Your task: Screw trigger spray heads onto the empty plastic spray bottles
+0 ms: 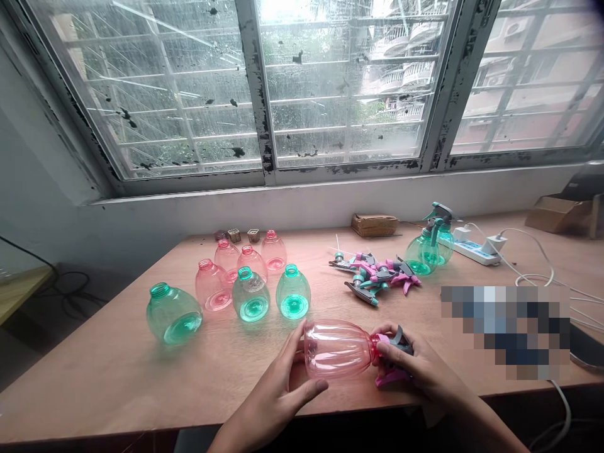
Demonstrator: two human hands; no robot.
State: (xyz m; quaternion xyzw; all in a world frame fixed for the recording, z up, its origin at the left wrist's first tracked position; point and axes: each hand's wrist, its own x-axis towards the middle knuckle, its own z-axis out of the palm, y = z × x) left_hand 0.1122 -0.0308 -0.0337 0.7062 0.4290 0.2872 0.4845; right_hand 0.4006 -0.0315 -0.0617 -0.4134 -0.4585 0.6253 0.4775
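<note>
A pink see-through plastic bottle point(336, 348) lies on its side near the front edge of the wooden table point(117, 371). My left hand point(283, 384) wraps around its base end. My right hand point(415, 368) is closed on the pink and grey spray trigger head point(394, 352) that sits at the bottle's neck. Behind them stand several pink bottles point(214, 286) and green bottles point(292, 292) without caps, one green bottle point(172, 314) apart at the left.
A pile of loose pink and teal spray heads point(377, 274) lies mid-table. Two assembled green spray bottles point(431, 242) stand near a white power strip point(472, 251) with cables. A small woven box point(375, 224) and a cardboard box point(557, 211) sit by the wall.
</note>
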